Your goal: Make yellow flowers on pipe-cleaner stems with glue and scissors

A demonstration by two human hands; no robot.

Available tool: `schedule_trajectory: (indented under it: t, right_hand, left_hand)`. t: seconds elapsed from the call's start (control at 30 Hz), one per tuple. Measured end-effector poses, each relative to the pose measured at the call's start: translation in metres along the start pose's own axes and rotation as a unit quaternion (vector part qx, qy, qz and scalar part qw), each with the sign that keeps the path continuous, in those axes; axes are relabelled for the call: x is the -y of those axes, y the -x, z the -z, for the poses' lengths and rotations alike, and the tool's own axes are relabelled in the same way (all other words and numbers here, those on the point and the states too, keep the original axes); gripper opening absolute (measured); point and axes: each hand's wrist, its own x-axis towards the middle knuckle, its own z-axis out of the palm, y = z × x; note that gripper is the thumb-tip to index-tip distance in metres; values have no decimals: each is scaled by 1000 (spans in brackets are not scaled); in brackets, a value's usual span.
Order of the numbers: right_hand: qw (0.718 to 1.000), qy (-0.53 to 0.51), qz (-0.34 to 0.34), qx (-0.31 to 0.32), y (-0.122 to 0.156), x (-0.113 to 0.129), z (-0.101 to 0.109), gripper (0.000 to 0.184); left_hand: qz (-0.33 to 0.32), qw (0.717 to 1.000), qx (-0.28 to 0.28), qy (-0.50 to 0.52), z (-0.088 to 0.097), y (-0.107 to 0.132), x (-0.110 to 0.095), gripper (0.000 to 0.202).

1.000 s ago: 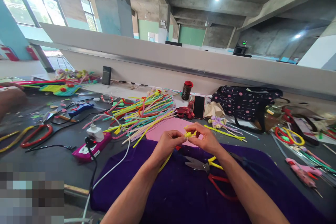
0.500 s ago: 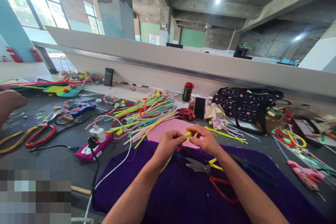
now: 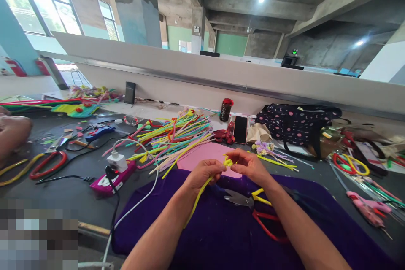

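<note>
My left hand (image 3: 205,174) is closed in a pinch just below a small yellow pipe-cleaner flower (image 3: 227,162). From under that hand its yellow stem (image 3: 199,198) hangs down to the left. My right hand (image 3: 251,168) has thumb and forefinger curled onto the flower's looped petals from the right side. Both hands are above a dark purple cloth (image 3: 221,236). Beneath them lie scissors (image 3: 238,198) with one yellow and one red handle, partly behind my right forearm. A pink board (image 3: 198,156) lies just beyond my hands.
Behind the board is a heap of coloured pipe cleaners (image 3: 180,133). A purple power strip (image 3: 114,181) with a white cable stands left. A phone (image 3: 241,130), bottle (image 3: 225,110) and patterned bag (image 3: 294,124) line the back. A pink glue gun (image 3: 368,206) lies right. Another person's hand (image 3: 14,133) shows at far left.
My right fingers have shifted and opened slightly around the yellow flower. The stem below my left hand now shows longer, and the flower is more in sight between my hands.
</note>
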Motion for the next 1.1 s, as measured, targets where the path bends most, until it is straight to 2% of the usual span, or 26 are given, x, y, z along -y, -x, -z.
schedule_trajectory:
  t: [0.1,0.27,0.4,0.6,0.87,0.93,1.1]
  right_hand:
    - [1000,-2,-10,-9,-1,2,0,34]
    - [991,-86,-58,-83,-3,-2,-4,18]
    - [979,-150,-90,-109,-5,-8,-11,17]
    - [956,-226,-130,-136,-6,-10,-20,19]
    - [953,-241,-136,-126,-5,-11,-23,18]
    - [949,-252,-139,-127,-5,-11,-22,18]
    - [939,-266,-165,-141,-6,-12,-23,23]
  left_hand:
    - [-7,1000,-13,-2,-1,0,-1,19]
    - [-61,996,-65,-18,-5,1,-1,20]
    - [-88,989,-114,-29,-7,2,-1,20]
    - [-133,986,-103,-17,-6,1,2,18]
    - [-131,985,-109,4,-3,-2,5,22]
    - [-134,985,-110,9,-3,-2,6,27]
    - [-158,980,-122,6,-4,1,4,54]
